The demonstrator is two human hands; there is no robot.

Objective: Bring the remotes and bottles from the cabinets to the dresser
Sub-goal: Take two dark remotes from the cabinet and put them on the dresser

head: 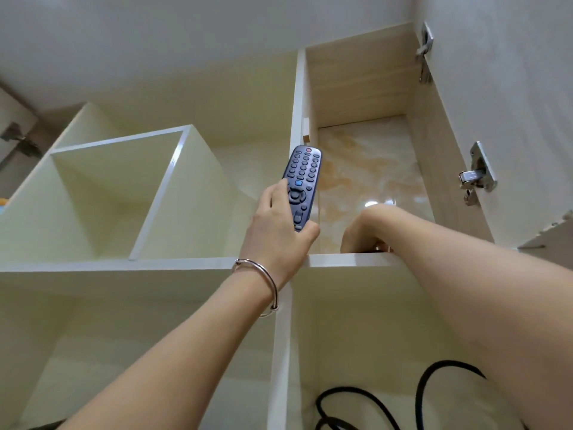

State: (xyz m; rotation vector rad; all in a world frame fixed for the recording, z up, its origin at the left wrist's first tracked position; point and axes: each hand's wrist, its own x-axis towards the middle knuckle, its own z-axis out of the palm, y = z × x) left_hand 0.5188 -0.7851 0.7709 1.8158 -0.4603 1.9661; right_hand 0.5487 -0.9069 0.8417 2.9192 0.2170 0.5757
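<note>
1. The left hand (279, 225) has its fingers clamped on the lower end of a dark blue remote (302, 186); the thumb (274, 189) presses the left edge, the other fingers wrap the right edge from behind; the remote stands nearly upright, button face toward the camera, red button at the top.
2. A silver bangle (263, 282) circles the left wrist.
3. The right hand (369, 229) reaches over the shelf edge (347, 259) into the upper right cabinet compartment (366, 88); its fingers curl down behind the edge, so I cannot tell whether they grip anything; a small brownish bit shows just beside the hand at the edge, too hidden to name.
4. The remote is in the air in front of the white divider (297, 97) between the left and right compartments.
5. A metal hinge (477, 173) sits on the open door at the right; a black cable (356, 405) loops in the near lower compartment.
</note>
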